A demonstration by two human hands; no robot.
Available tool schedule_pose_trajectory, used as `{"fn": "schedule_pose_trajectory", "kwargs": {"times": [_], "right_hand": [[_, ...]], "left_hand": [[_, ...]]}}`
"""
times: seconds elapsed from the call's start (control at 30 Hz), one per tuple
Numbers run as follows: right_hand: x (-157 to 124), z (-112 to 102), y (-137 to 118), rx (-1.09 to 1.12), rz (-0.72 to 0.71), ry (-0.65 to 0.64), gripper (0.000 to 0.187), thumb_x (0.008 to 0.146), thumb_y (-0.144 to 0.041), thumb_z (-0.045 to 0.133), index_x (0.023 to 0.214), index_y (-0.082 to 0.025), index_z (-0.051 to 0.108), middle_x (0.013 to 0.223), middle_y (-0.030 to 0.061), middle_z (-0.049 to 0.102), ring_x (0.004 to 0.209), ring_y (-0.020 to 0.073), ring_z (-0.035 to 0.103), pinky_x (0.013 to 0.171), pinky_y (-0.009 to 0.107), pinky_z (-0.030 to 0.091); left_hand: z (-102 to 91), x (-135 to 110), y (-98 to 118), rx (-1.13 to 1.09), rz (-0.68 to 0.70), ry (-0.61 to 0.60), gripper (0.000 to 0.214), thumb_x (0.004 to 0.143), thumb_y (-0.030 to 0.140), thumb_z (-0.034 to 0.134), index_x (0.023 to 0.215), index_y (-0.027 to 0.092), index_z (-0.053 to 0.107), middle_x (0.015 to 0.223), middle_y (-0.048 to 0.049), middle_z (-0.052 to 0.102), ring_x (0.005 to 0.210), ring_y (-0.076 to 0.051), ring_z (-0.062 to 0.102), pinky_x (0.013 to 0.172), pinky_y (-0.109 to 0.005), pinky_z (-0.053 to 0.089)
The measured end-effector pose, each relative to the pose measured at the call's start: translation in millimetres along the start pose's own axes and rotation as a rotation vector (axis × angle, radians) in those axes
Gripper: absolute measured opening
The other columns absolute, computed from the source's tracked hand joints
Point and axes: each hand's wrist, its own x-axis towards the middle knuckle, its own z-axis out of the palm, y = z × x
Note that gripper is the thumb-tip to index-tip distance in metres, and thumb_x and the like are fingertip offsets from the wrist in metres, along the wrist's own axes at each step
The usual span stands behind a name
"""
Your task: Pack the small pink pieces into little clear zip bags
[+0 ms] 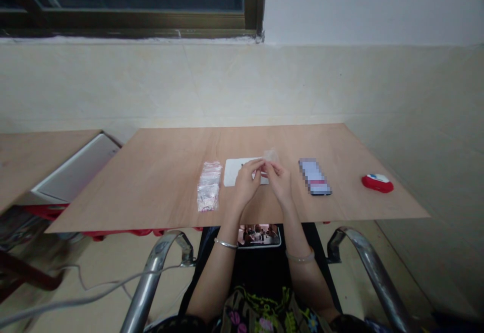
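The left hand (246,181) and right hand (278,182) meet low over the middle of the counter, both in a narrow grip, fingertips pinched together at a small clear plastic bag (270,155) whose crinkled top stands up on the far side. Exactly how the film is held is too small to tell. With the forearms drawn in and the hands close together, the thin film stays under fine control. Partly beneath the hands lies a white rectangular card (235,172) on the pale plywood counter (151,181). Left of it sits a stack of clear bags with pink edging (209,185); to the right, a pixelated flat oblong object (315,176), then a red-and-white oval object (377,182). A phone (259,235) showing a picture lies just nearer than the counter's edge.
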Motion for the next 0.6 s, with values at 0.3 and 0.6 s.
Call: {"fn": "schedule_pose_trajectory", "kwargs": {"times": [0.3,0.6], "right_hand": [[4,-2,-11,0.003,0.037,0.000,0.030,0.069,-0.045,0.071,0.076,-0.016,0.068,0.076,0.0031,0.071,0.072,0.0170,0.067,0.068,0.031,0.057],[6,-5,-25,-0.058,0.047,-0.061,0.024,0.067,-0.042,0.073,0.069,-0.018,0.067,0.066,0.0011,0.068,0.063,0.0147,0.063,0.066,0.030,0.053]], "left_hand": [[-8.7,0,15,-0.123,-0.109,0.082,0.018,0.085,0.024,0.058,0.095,0.017,0.072,0.099,-0.0077,0.073,0.092,-0.018,0.066,0.085,-0.033,0.052],[-9.8,-3,22,-0.197,-0.166,0.047,0.019,0.088,0.023,0.054,0.094,0.016,0.070,0.095,-0.0073,0.073,0.086,-0.017,0.067,0.080,-0.031,0.052]]}}
